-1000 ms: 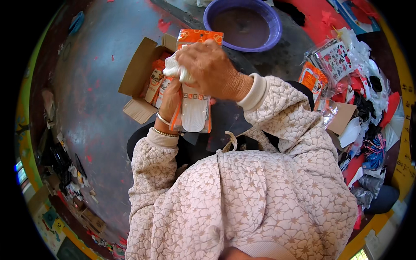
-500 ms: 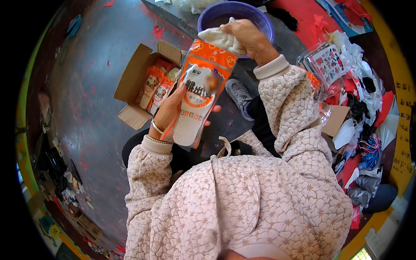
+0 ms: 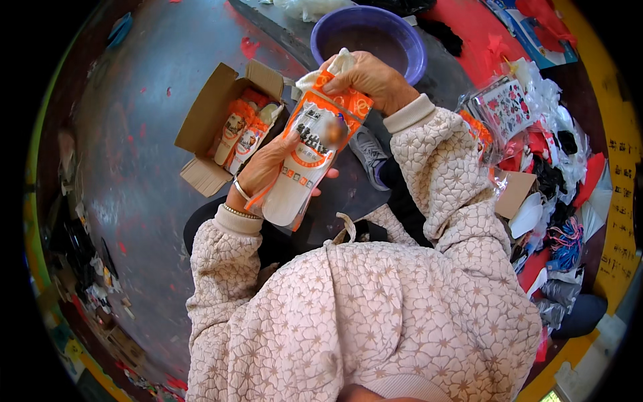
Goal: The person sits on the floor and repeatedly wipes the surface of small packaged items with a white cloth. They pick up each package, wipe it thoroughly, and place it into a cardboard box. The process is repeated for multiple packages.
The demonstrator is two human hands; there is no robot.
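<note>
My left hand (image 3: 269, 166) is closed round the side of an orange and clear package of insoles (image 3: 280, 201), its thumb across the front. The package is tilted, its orange top pointing up and to the right. At that top edge my right hand (image 3: 376, 79) grips a white cloth (image 3: 343, 61), with the thumb lying on the package's front. The cloth bunches over and behind the fingers, so I cannot tell how far it reaches behind the package. Similar orange packages (image 3: 246, 141) stand in an open cardboard box (image 3: 203, 110) to the left.
A purple basin (image 3: 422, 60) stands just beyond my right hand. Below it, my shoe (image 3: 368, 149) rests on the dark floor. On the right lies a heap of plastic bags (image 3: 546, 94), a patterned packet (image 3: 504, 104), a cardboard piece (image 3: 514, 193) and coloured cords (image 3: 566, 241).
My right hand, with the white cloth, has come down from over the basin onto the package's top. The left hand still holds the package in nearly the same place.
</note>
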